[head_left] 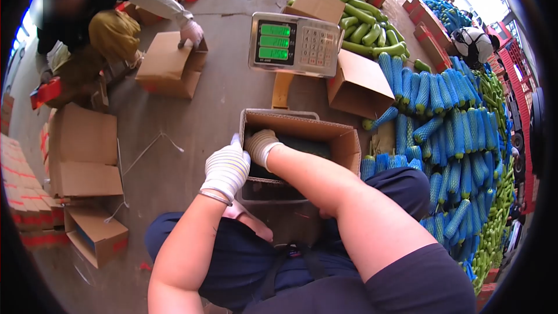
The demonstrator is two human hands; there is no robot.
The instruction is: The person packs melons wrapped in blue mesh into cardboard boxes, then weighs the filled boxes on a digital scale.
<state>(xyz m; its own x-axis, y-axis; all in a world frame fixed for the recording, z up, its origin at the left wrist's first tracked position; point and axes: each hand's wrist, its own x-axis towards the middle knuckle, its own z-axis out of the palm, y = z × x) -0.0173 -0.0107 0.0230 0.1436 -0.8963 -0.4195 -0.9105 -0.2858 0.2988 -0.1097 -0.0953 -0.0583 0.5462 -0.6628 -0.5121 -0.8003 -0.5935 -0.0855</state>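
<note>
An open cardboard box (343,148) stands on the scale's platform in front of me, below the scale display (295,45) with its green lit digits. My left hand (226,168), in a striped white glove, is closed round the box's left wall. Inside the box, at its left end, is my right hand (263,145), also gloved; its fingers are mostly hidden. Something dark lies low in the box, too shadowed to make out.
Blue-netted vegetables (459,134) lie in rows at the right. Loose green vegetables (366,23) are piled behind the scale, near another open box (360,84). A co-worker (110,17) at the upper left touches a carton (165,64). More cartons (87,151) stand at the left.
</note>
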